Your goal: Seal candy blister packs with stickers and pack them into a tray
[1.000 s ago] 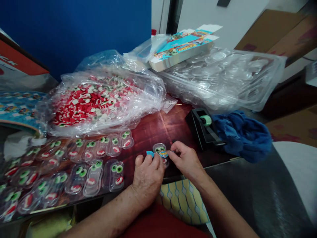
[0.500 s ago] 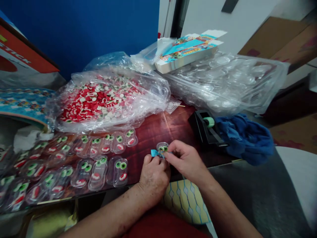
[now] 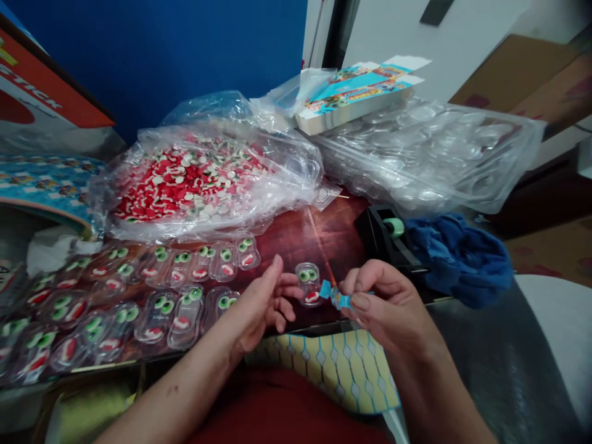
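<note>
A small blue printed strip [image 3: 341, 298] of paper or film is pinched between the thumb and fingers of my right hand [image 3: 386, 302]. My left hand [image 3: 264, 303] is open with its fingers apart and holds nothing. Between the hands a clear plastic pack [image 3: 309, 285] lies on the table, with two green-and-white candy eyes and a red-and-white candy mouth inside. My left fingertips are close beside this pack; whether they touch it I cannot tell. To the left, several similar packs [image 3: 185, 317] lie in rows, one partly hidden behind my left hand.
Behind the packs lies a large clear bag [image 3: 185, 179] of red and white candies. Clear plastic shells [image 3: 416, 148] and a stack of printed cards [image 3: 356, 98] stand behind at right. A black tape dispenser [image 3: 386, 240] sits beside a blue cloth [image 3: 457, 256] near the table's right edge.
My hands have moved apart. The left has opened and shifted left; the right has moved right with the blue strip, uncovering the clear pack on the table.
</note>
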Demonstrator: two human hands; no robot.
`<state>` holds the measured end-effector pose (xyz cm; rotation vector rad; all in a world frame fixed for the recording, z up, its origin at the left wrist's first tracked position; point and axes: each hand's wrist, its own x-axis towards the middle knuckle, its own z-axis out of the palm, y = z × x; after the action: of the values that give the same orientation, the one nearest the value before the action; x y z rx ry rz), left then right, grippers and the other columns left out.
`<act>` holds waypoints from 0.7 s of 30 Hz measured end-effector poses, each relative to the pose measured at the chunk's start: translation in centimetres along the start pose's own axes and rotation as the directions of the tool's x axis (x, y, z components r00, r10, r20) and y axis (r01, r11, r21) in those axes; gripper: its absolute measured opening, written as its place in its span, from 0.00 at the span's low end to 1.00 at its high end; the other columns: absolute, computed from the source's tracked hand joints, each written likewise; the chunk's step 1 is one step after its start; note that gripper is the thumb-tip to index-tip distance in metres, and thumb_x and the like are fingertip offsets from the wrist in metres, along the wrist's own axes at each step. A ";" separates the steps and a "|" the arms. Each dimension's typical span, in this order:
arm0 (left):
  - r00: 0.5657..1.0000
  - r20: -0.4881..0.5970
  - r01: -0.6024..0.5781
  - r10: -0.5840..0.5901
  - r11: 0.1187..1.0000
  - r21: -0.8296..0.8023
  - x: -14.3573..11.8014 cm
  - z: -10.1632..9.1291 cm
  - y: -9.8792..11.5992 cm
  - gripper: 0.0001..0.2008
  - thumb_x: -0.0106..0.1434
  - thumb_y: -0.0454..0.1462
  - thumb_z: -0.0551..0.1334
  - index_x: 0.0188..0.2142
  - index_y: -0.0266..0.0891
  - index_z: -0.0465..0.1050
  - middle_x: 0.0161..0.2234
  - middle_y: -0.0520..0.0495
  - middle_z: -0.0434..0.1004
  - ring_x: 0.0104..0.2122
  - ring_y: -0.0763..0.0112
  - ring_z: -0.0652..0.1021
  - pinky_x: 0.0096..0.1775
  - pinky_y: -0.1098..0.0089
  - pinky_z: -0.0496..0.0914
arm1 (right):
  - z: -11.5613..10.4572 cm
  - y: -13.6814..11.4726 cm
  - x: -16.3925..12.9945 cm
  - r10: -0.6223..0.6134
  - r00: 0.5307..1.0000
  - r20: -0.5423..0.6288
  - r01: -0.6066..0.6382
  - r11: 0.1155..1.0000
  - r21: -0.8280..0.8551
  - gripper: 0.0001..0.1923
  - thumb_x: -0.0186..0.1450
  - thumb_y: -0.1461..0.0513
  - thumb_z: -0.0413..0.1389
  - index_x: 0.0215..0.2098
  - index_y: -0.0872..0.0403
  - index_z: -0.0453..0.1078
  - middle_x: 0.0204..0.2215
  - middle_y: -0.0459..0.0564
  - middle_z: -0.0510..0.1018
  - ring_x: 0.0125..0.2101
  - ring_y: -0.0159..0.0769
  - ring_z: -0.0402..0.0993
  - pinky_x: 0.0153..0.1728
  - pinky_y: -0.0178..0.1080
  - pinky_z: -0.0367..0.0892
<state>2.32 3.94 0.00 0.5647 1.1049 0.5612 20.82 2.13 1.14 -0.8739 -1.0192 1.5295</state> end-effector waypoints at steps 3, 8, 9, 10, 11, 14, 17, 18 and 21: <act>0.957 0.281 0.103 -0.069 0.989 -0.107 -0.2 0.4 -0.8 0.28 0.51 0.57 0.57 0.39 0.34 0.69 0.33 0.43 0.74 0.22 0.77 0.72 0.20 0.76 0.65 | 0.0 0.0 -1.0 0.051 0.997 0.065 -0.052 0.999 0.015 0.10 0.53 0.60 0.61 0.24 0.51 0.63 0.19 0.39 0.67 0.14 0.23 0.57 0.16 0.30 0.54; 0.984 0.166 0.072 -0.068 0.997 -0.023 -0.2 0.4 -2.0 0.14 0.45 0.41 0.68 0.29 0.35 0.70 0.20 0.53 0.71 0.15 0.81 0.68 0.19 0.78 0.62 | -1.0 0.6 -1.9 0.111 0.994 -0.005 -0.110 0.978 -0.175 0.09 0.55 0.61 0.59 0.24 0.53 0.62 0.18 0.40 0.67 0.15 0.23 0.57 0.16 0.29 0.53; 0.995 0.093 0.041 -0.045 0.998 0.044 0.0 0.3 -2.0 0.13 0.46 0.42 0.67 0.27 0.35 0.70 0.19 0.53 0.71 0.14 0.82 0.67 0.18 0.78 0.60 | -1.1 0.9 -1.8 0.107 0.992 -0.072 -0.123 0.953 -0.275 0.09 0.55 0.60 0.59 0.24 0.53 0.62 0.18 0.40 0.66 0.16 0.24 0.57 0.16 0.29 0.53; 1.000 0.011 -0.010 0.009 0.991 0.133 0.3 0.2 -1.9 0.13 0.47 0.43 0.66 0.26 0.35 0.71 0.18 0.53 0.70 0.15 0.81 0.66 0.18 0.77 0.59 | -1.3 1.3 -1.5 0.092 0.986 -0.136 -0.138 0.915 -0.379 0.09 0.55 0.60 0.58 0.23 0.54 0.62 0.17 0.40 0.65 0.17 0.25 0.58 0.17 0.30 0.54; 0.993 -0.071 -0.072 0.092 0.967 0.244 0.8 0.1 -1.9 0.12 0.48 0.43 0.65 0.25 0.35 0.71 0.18 0.53 0.70 0.15 0.80 0.66 0.19 0.77 0.59 | -1.3 1.8 -1.1 0.066 0.979 -0.192 -0.152 0.867 -0.475 0.09 0.56 0.59 0.58 0.23 0.54 0.62 0.17 0.41 0.65 0.18 0.26 0.59 0.19 0.30 0.55; 0.893 -0.213 -0.212 0.397 0.787 0.579 2.3 -0.3 -1.7 0.11 0.50 0.43 0.62 0.24 0.36 0.74 0.19 0.52 0.72 0.20 0.77 0.69 0.23 0.75 0.61 | -1.5 3.4 0.2 -0.013 0.959 -0.282 -0.190 0.708 -0.680 0.10 0.56 0.58 0.56 0.22 0.54 0.62 0.17 0.41 0.64 0.19 0.27 0.60 0.20 0.31 0.55; 0.822 -0.216 -0.208 0.527 0.630 0.748 3.4 -0.3 -1.8 0.10 0.52 0.42 0.60 0.25 0.39 0.76 0.22 0.52 0.75 0.23 0.74 0.71 0.26 0.74 0.62 | -1.7 4.5 1.2 -0.052 0.955 -0.294 -0.210 0.583 -0.785 0.09 0.56 0.58 0.54 0.22 0.54 0.62 0.16 0.40 0.63 0.18 0.27 0.58 0.20 0.31 0.54; 0.815 -0.216 -0.188 0.537 0.598 0.779 3.6 -0.3 -1.8 0.10 0.52 0.42 0.60 0.26 0.39 0.76 0.22 0.52 0.76 0.23 0.73 0.72 0.26 0.74 0.62 | -1.8 4.6 1.4 -0.054 0.957 -0.287 -0.209 0.559 -0.802 0.09 0.56 0.58 0.53 0.22 0.54 0.62 0.16 0.40 0.63 0.18 0.27 0.58 0.20 0.31 0.53; 0.807 -0.232 -0.119 0.543 0.534 0.837 3.8 -0.1 -1.9 0.10 0.52 0.43 0.60 0.26 0.41 0.77 0.23 0.51 0.77 0.23 0.72 0.72 0.26 0.73 0.62 | -2.0 4.6 1.6 -0.043 0.963 -0.265 -0.205 0.523 -0.827 0.09 0.56 0.59 0.53 0.21 0.54 0.62 0.15 0.40 0.63 0.18 0.27 0.57 0.20 0.31 0.53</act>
<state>3.75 5.10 -3.77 1.5438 1.7482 0.5371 20.66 3.65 -3.90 -1.7845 -1.5786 0.8575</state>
